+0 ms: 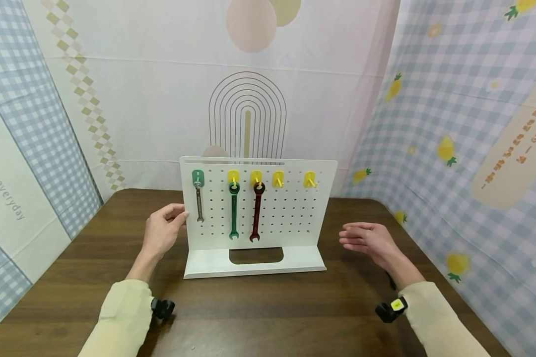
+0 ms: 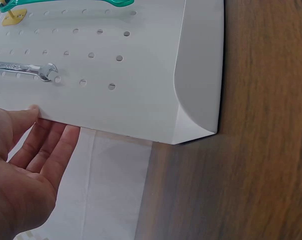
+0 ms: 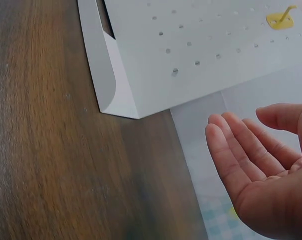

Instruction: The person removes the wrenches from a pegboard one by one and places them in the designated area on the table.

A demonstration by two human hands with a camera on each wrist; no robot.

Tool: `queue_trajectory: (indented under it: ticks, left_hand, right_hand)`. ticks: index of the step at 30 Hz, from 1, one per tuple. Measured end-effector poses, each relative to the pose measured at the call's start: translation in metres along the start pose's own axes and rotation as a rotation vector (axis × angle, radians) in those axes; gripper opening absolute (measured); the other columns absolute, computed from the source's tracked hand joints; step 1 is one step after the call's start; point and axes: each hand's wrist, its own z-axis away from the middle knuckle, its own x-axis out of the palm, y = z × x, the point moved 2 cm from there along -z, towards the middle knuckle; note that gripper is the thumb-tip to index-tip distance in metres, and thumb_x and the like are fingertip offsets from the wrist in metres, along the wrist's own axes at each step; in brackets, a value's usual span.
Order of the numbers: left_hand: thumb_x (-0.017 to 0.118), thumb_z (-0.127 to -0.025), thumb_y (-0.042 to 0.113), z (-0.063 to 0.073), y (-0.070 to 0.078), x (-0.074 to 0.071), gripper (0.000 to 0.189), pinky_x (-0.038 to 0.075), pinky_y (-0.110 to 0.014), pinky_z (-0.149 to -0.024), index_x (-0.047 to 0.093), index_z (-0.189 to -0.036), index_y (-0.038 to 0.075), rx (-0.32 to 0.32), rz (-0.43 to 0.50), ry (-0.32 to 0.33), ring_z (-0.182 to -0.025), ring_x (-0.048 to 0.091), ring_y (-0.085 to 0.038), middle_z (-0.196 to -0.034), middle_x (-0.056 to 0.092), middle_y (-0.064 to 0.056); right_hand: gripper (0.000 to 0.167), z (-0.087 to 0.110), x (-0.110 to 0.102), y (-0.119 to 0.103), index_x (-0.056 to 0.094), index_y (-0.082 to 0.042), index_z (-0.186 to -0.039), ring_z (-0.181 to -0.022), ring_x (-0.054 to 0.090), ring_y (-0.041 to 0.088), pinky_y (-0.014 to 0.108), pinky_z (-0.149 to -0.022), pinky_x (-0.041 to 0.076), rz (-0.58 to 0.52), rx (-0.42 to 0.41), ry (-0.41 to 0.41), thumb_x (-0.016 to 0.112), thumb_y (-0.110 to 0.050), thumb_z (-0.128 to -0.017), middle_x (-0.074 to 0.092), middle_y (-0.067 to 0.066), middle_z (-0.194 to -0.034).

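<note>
A white pegboard (image 1: 295, 239) stands upright on the table. My left hand (image 1: 161, 230) pinches its left edge, the thumb on the front face and the fingers behind, as the left wrist view also shows. Close to that edge a small silver wrench (image 1: 199, 204) hangs from a green hook (image 1: 198, 176). Further right, a green wrench (image 1: 234, 213) and a dark red wrench (image 1: 256, 210) hang on yellow hooks. Apart from the board's right side, my right hand (image 1: 369, 240) hovers with fingers extended, holding nothing; its palm shows in the right wrist view.
Two more yellow hooks, one mid-right (image 1: 278, 179) and one far right (image 1: 310, 179), carry no tool. The board's base (image 1: 210, 260) has a cut-out slot. Beneath is a brown wooden table (image 1: 259, 317). Patterned curtains (image 1: 161, 99) surround the table's back and sides.
</note>
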Motion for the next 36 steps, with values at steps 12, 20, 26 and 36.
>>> queue_trajectory:
  ticks: [12, 20, 26, 36]
  left_hand:
    - [0.065, -0.107, 0.017, 0.000, 0.001, -0.001, 0.027, 0.060, -0.013, -0.072, 0.071, -0.127, -0.001, -0.013, 0.005, -0.013, -0.083, 0.069, -0.002, -0.116, 0.074, -0.024]
    - [0.065, -0.107, 0.016, 0.000, 0.001, -0.001, 0.027, 0.060, -0.014, -0.073, 0.071, -0.127, -0.001, -0.018, 0.003, -0.009, -0.085, 0.071, -0.007, -0.116, 0.074, -0.024]
    - [0.065, -0.107, 0.016, 0.000, 0.001, -0.001, 0.027, 0.061, -0.016, -0.074, 0.071, -0.127, -0.001, -0.018, 0.003, -0.009, -0.087, 0.072, -0.012, -0.116, 0.074, -0.024]
    - [0.065, -0.107, 0.016, 0.001, 0.002, 0.000, 0.026, 0.062, -0.016, -0.075, 0.071, -0.126, -0.001, -0.022, 0.010, -0.008, -0.086, 0.071, -0.008, -0.115, 0.074, -0.023]
  right_hand:
    - [0.037, -0.001, 0.015, 0.002, 0.057, 0.009, -0.138, -0.096, 0.079, 0.019, 0.034, -0.088, 0.066, -0.053, -0.006, -0.034, 0.065, -0.005, -0.104, 0.080, 0.005, -0.103]
    - [0.030, 0.000, 0.026, 0.001, 0.062, 0.004, -0.133, -0.100, 0.078, 0.018, 0.036, -0.091, 0.065, -0.071, -0.035, -0.073, 0.066, -0.006, -0.104, 0.080, 0.006, -0.107]
    - [0.028, -0.001, 0.034, -0.001, 0.064, 0.001, -0.131, -0.102, 0.078, 0.018, 0.036, -0.092, 0.065, -0.086, -0.055, -0.106, 0.066, -0.006, -0.104, 0.080, 0.009, -0.110]
    - [0.055, -0.001, 0.047, -0.003, 0.043, 0.016, -0.149, -0.107, 0.077, 0.019, 0.037, -0.094, 0.064, -0.074, -0.066, -0.142, 0.065, -0.008, -0.105, 0.078, 0.011, -0.119]
